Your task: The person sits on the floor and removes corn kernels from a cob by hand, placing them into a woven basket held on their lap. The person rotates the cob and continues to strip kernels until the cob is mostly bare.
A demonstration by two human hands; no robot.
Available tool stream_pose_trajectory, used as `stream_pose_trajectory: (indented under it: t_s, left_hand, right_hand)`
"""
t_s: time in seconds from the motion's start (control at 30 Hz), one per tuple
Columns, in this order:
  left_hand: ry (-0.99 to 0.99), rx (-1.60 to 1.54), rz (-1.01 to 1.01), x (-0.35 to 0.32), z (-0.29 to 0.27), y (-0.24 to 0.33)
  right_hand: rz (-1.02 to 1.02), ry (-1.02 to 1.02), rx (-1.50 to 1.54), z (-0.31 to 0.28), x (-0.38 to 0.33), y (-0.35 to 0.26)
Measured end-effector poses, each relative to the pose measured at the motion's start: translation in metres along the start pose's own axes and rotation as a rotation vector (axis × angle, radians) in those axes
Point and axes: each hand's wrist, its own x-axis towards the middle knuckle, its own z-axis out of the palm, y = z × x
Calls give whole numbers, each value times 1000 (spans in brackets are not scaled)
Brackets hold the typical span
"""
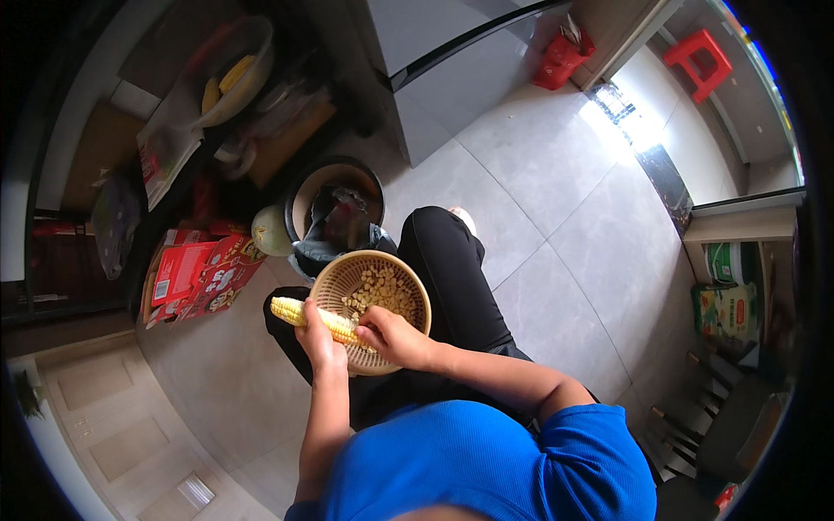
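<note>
Smooth grey floor tiles [556, 295], dull-sheened and thinly jointed, spread around our seated spot. Nearest, we note a finely ribbed blue shirt [434, 447] and black trousers [452, 278] of soft cloth. Our left hand [321, 339] grips the corn cob [289, 310] around its middle; our right hand [395, 339] is curled, fingers and thumb closed on the cob's right end. We see plump yellow rows at the left tip, paler and rougher texture between the hands. The cob slants over a round tan basket [334, 289], slotted plastic, resting at our lap; loose kernels [380, 286] scatter inside it. Just beyond stands a round bin [377, 191], dark-rimmed, with a crumpled dark plastic bag [320, 227]. Left of it we record a pale green, rounded melon-like object [270, 231] and a creased red carton [195, 278]. Farther off: a pale bowl [250, 94] holding yellow cobs [235, 74], a flat grey panel [443, 108], a red stool [702, 62].
</note>
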Motion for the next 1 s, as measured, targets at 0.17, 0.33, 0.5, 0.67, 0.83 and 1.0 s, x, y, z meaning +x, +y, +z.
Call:
stream_pose_trajectory:
  t_s: [0.17,0.33,0.5,0.67,0.83,1.0]
  left_hand:
    - [-7,67,-27,4,-6,-3]
    - [-56,65,20,-5,-1,-3]
    - [-61,24,31,-1,-2,-3]
    - [-71,13,24,-8,-1,-2]
    - [-104,-44,2,-7,-6,11]
    - [-83,-122,-120,2,-17,21]
  right_hand:
    - [-11,-34,-43,-1,0,-3]
    - [148,-35,45,3,4,6]
    - [95,-91,-25,0,1,-5]
    - [43,-15,-87,6,1,0]
    - [66,70,-127,-1,5,3]
    - [-271,-2,-392,-9,7,1]
